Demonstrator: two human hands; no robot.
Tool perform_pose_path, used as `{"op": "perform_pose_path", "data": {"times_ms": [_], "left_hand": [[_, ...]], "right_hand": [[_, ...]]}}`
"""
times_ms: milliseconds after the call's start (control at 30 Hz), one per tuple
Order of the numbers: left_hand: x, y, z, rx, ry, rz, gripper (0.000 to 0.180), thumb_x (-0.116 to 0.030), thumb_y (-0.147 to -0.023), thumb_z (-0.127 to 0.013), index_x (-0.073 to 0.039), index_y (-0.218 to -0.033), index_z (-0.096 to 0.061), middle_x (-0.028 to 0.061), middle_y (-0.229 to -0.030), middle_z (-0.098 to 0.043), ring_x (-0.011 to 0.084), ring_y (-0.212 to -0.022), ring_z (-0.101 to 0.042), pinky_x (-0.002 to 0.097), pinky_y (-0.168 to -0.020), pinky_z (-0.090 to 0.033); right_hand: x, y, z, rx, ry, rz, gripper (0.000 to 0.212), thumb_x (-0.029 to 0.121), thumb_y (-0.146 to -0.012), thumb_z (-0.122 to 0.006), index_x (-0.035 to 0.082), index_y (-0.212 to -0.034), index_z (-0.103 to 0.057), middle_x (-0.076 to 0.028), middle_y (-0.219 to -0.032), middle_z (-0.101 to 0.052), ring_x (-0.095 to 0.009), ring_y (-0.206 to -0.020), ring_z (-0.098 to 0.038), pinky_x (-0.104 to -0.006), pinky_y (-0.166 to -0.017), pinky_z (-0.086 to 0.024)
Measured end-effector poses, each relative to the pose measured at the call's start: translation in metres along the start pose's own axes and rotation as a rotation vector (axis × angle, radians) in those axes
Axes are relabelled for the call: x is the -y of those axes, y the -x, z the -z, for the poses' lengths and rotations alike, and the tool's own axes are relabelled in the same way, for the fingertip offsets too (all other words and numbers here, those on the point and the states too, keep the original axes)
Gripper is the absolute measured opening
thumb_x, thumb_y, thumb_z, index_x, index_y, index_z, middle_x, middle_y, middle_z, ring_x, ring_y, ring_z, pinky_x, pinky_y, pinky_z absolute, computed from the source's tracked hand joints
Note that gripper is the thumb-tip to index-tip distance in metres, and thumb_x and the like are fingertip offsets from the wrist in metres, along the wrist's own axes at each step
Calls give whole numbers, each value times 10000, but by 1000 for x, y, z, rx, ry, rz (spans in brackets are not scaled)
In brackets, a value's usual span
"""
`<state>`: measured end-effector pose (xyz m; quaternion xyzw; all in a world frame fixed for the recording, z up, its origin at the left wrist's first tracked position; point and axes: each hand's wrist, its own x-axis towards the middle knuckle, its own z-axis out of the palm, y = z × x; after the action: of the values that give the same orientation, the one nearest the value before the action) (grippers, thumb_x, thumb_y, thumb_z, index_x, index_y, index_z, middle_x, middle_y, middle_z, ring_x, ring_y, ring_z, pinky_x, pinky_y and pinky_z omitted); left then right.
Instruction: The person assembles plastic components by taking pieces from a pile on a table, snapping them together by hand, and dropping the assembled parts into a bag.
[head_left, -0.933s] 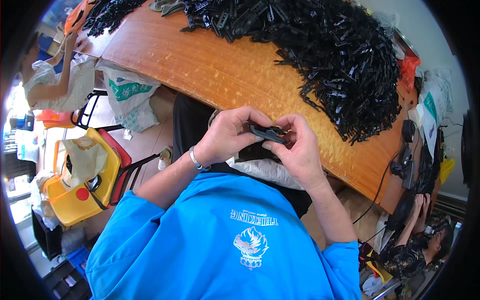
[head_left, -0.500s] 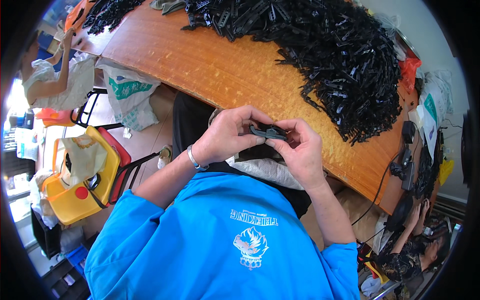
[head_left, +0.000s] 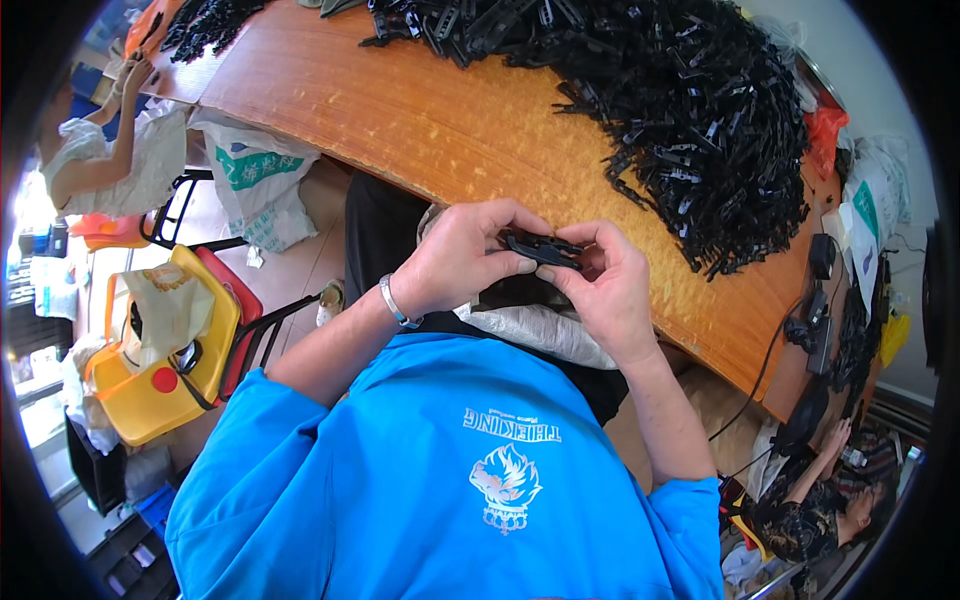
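Just past the front edge of my body, between both hands, is a small black plastic clip (head_left: 543, 251), long and narrow. My left hand (head_left: 470, 252) pinches its left end between thumb and fingers. At the other end my right hand (head_left: 600, 280) grips it the same way, thumb underneath and fingers over the top. The fingers cover parts of the clip, so its full shape is hidden. Beyond the hands, a large heap of similar black plastic pieces (head_left: 710, 140) covers the far right of the wooden table (head_left: 420, 130).
A white bag (head_left: 550, 330) lies at my lap. Left stand a yellow chair (head_left: 140, 400) and a printed white sack (head_left: 260, 190). One person (head_left: 110, 160) handles things at far left, another (head_left: 810, 520) sits at lower right. A power strip (head_left: 820, 340) with cables lies on the right.
The clip has tilted slightly between my fingers, and its right end now sits a little lower. Both hands keep hold of it. The person at left has shifted their hands.
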<state>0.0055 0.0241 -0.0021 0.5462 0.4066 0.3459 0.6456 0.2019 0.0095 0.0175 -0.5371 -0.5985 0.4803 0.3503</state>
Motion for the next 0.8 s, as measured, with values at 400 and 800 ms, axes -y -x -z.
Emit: {"op": "perform_pose_path", "data": {"times_ms": [400,800], "left_hand": [[7,-1,1,19,12,33,286,137,-835,-631,77,-1113,-594,112,-1058,-682,138,-979,-662,277,-871,-552],[17,-9,2,-68,-29,-21,317,63,-882,-639,70,-1196,-594,99,-1087,-678,123,-997,-651,277,-893,-539]], "right_hand": [[-10,0,0,34,-57,-14,290,-29,-761,-794,-10,-999,-629,-57,-868,-696,-102,-786,-658,-252,-698,-540],[-15,-11,2,40,-104,-61,271,56,-857,-745,-33,-1090,-639,-61,-903,-699,-114,-806,-666,-258,-707,-548]]}}
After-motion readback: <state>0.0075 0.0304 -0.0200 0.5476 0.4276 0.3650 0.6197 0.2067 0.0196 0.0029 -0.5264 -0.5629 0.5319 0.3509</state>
